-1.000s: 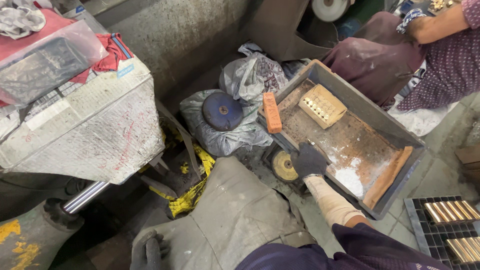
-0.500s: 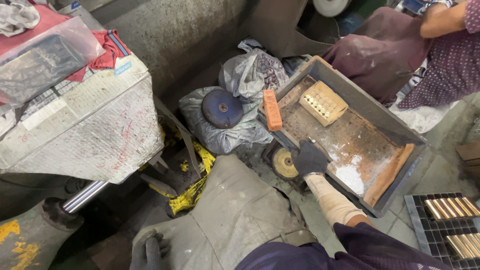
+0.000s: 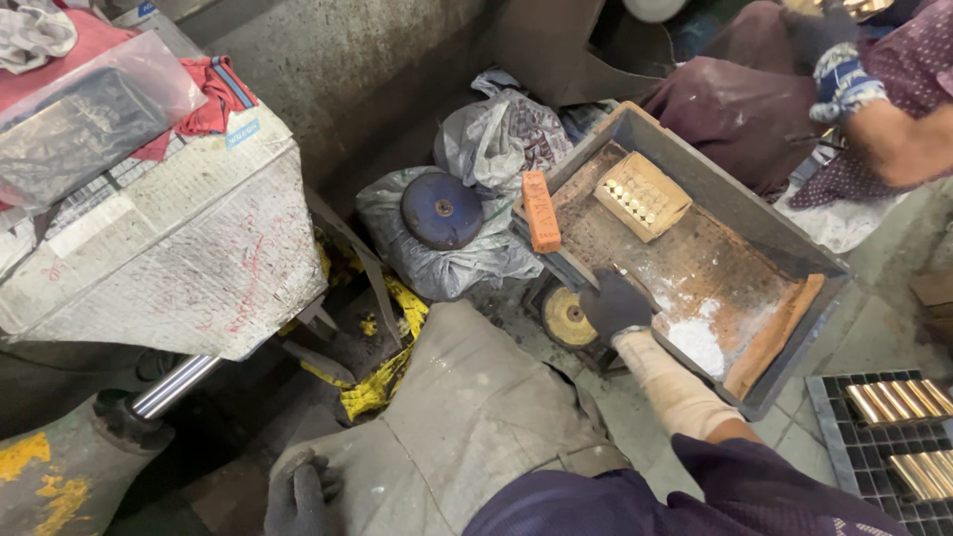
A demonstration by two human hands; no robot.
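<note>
The gloved left hand (image 3: 298,493) rests half curled on the grey cloth (image 3: 467,417), holding nothing. The gloved right hand (image 3: 614,304) grips the near rim of the tray (image 3: 784,233). Farther in the tray lie white powder (image 3: 698,339), an orange block (image 3: 541,211) and a tan block (image 3: 642,196).

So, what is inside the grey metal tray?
Inside the grey metal tray: a tan block with holes, white powder and an orange strip. The right hand covers part of the near edge.
</note>
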